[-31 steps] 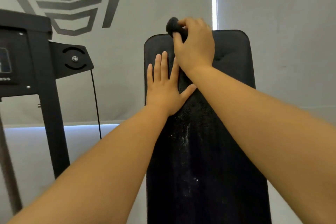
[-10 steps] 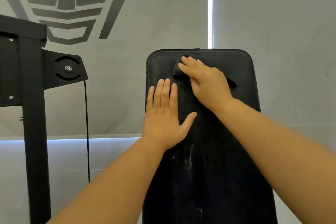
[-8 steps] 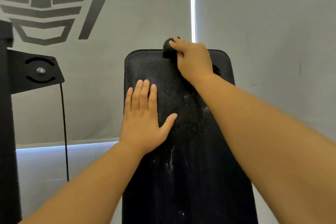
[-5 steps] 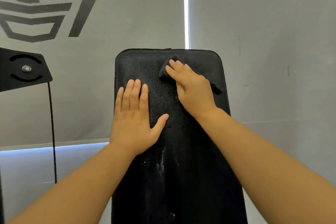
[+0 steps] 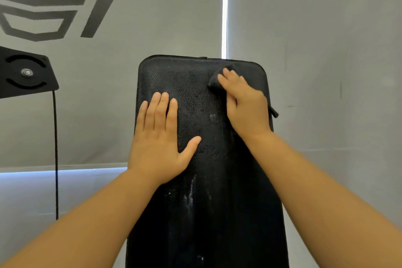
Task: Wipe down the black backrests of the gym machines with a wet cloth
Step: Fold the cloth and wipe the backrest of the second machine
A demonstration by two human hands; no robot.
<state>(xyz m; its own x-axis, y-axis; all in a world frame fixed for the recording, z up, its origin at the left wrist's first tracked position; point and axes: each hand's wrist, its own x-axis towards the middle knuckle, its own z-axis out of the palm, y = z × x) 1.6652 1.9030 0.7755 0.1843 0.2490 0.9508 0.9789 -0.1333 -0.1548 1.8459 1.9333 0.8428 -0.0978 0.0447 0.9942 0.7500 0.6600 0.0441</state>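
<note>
Contact is made at the upper right corner of the tall black textured backrest pad [image 5: 202, 159] by the dark wet cloth [image 5: 214, 79], bunched in the right hand [image 5: 245, 102]'s curled grip, while the unwiped length runs downward, braced by the flat, empty left hand [image 5: 162, 135]

My left hand [image 5: 161, 137] lies flat, fingers straight and together pointing to twelve o'clock, thumb spread toward two. My right hand [image 5: 243, 102] sits up at one o'clock from it — fingers curled, angled toward eleven. Both forearms reach forward, bare.
</note>
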